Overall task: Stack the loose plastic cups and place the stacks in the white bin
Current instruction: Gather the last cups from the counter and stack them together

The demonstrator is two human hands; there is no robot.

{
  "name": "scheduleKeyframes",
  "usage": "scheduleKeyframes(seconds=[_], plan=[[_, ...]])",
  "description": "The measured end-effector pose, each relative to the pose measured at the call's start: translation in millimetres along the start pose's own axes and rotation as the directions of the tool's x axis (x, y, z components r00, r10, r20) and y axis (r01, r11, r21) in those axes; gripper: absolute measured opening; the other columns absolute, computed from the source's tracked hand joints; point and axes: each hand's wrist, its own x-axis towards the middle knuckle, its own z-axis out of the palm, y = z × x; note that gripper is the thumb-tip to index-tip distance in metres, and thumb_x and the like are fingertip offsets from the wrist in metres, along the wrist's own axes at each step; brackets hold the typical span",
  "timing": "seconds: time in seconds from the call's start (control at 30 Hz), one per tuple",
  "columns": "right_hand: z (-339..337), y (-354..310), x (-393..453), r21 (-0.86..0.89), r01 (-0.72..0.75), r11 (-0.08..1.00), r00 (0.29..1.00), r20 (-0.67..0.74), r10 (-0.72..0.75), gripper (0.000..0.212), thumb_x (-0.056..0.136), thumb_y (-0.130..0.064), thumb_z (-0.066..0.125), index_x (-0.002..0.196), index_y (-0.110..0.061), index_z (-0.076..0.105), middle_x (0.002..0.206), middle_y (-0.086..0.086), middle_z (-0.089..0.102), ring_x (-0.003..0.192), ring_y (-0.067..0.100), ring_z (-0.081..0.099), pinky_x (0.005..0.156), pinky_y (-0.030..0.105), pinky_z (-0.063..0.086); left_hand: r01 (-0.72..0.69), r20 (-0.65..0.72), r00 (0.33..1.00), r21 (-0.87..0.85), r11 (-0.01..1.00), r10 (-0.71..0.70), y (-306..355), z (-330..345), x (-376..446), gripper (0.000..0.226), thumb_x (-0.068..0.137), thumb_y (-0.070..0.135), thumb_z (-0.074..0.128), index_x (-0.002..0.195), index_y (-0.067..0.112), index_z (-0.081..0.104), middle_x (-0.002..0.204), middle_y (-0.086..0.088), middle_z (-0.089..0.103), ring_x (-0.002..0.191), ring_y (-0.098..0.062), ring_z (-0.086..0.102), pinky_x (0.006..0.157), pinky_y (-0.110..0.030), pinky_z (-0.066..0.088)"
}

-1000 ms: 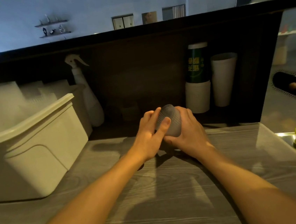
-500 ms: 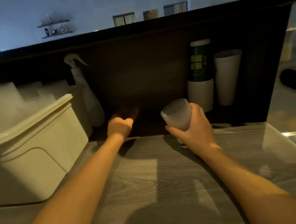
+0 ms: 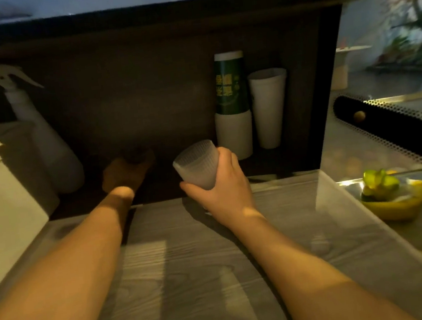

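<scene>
We're behind a drinks counter here, a café or small juice bar by the look of it. A grey wood-grain worktop (image 3: 191, 279) sits under a raised dark bar ledge (image 3: 163, 11). Far right in the recess we see stacked disposable cups, a green printed sleeve (image 3: 230, 84) beside a plain white stack (image 3: 269, 106). At far left stands a spray bottle (image 3: 40, 131). To the right, cut green fruit in a yellow bowl (image 3: 391, 203) rests by a perforated steel drip tray (image 3: 393, 125).
</scene>
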Motion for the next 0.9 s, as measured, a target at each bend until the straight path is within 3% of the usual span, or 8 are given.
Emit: scheduleKeyframes(seconds=[0.17,0.33,0.47,0.57,0.7,0.77,0.9], plan=[[-1.6,0.2,-0.1,0.001,-0.010,1.000,1.000,0.012,0.010,0.080,0.071,-0.055,0.076,0.130,-0.020,0.034,0.123,-0.002,0.041,0.115,0.018,0.045,0.089,0.037,0.047,-0.124,-0.075,0.991,-0.148,0.981,0.114,8.8,-2.5,-19.2,0.070,0.087,0.056,0.063,0.137,0.008,0.053,0.139,-0.020,0.053,0.126,-0.039,0.049,0.106,-0.044,0.041],[-2.1,-0.4,0.0,0.007,-0.016,1.000,1.000,0.004,0.016,0.080,0.070,-0.055,0.077,0.129,-0.020,0.035,0.122,-0.002,0.042,0.114,0.018,0.046,0.090,0.040,0.048,-0.154,-0.140,0.982,-0.230,0.961,0.124,12.4,-11.6,-36.0,0.066,0.093,0.057,0.051,0.127,0.001,0.059,0.128,-0.024,0.060,0.120,-0.038,0.055,0.105,-0.040,0.042],[-1.7,-1.4,0.2,-0.001,-0.020,1.000,1.000,0.006,0.020,0.082,0.070,-0.055,0.077,0.131,-0.019,0.034,0.126,0.000,0.043,0.116,0.020,0.047,0.092,0.043,0.049,-0.217,-0.209,0.967,-0.366,0.905,0.148,7.6,-23.5,-54.2,0.051,0.087,0.046,0.068,0.119,0.007,0.057,0.118,-0.014,0.065,0.110,-0.028,0.062,0.095,-0.038,0.050],[-2.6,-1.7,-0.3,-0.007,-0.020,1.000,1.000,0.017,0.020,0.085,0.071,-0.054,0.078,0.134,-0.019,0.033,0.128,0.001,0.042,0.118,0.020,0.046,0.094,0.042,0.048,-0.267,-0.195,0.960,-0.437,0.859,0.199,0.5,-39.3,-62.3,0.030,0.086,0.024,0.071,0.111,0.011,0.061,0.104,-0.006,0.065,0.101,-0.025,0.063,0.082,-0.026,0.050],[-2.3,-2.4,-1.0,-0.027,0.005,1.000,0.999,0.032,-0.004,0.085,0.070,-0.052,0.078,0.135,-0.020,0.033,0.130,0.001,0.041,0.119,0.020,0.045,0.093,0.038,0.046,-0.175,-0.098,0.984,-0.432,0.885,0.147,2.1,-68.1,-71.2,0.039,0.087,0.049,0.066,0.105,0.014,0.064,0.102,-0.006,0.068,0.094,-0.024,0.065,0.081,-0.036,0.053],[-1.5,-3.5,-1.6,-0.044,0.025,0.999,0.998,0.054,-0.023,0.087,0.070,-0.051,0.079,0.136,-0.022,0.032,0.131,0.000,0.041,0.120,0.019,0.044,0.093,0.037,0.046,-0.229,-0.085,0.973,-0.454,0.861,0.214,3.5,-80.9,-80.6,0.041,0.085,0.056,0.063,0.098,0.018,0.061,0.102,-0.006,0.067,0.094,-0.023,0.065,0.081,-0.040,0.054],[-0.9,-7.5,-3.3,-0.078,0.098,0.992,0.990,0.106,-0.089,0.088,0.069,-0.051,0.080,0.138,-0.023,0.031,0.131,0.000,0.041,0.119,0.018,0.044,0.092,0.036,0.044,-0.336,-0.151,0.942,-0.412,0.847,0.300,9.9,-98.1,-98.7,0.031,0.093,0.040,0.059,0.112,0.018,0.049,0.111,-0.003,0.063,0.097,-0.014,0.061,0.072,-0.026,0.048]])
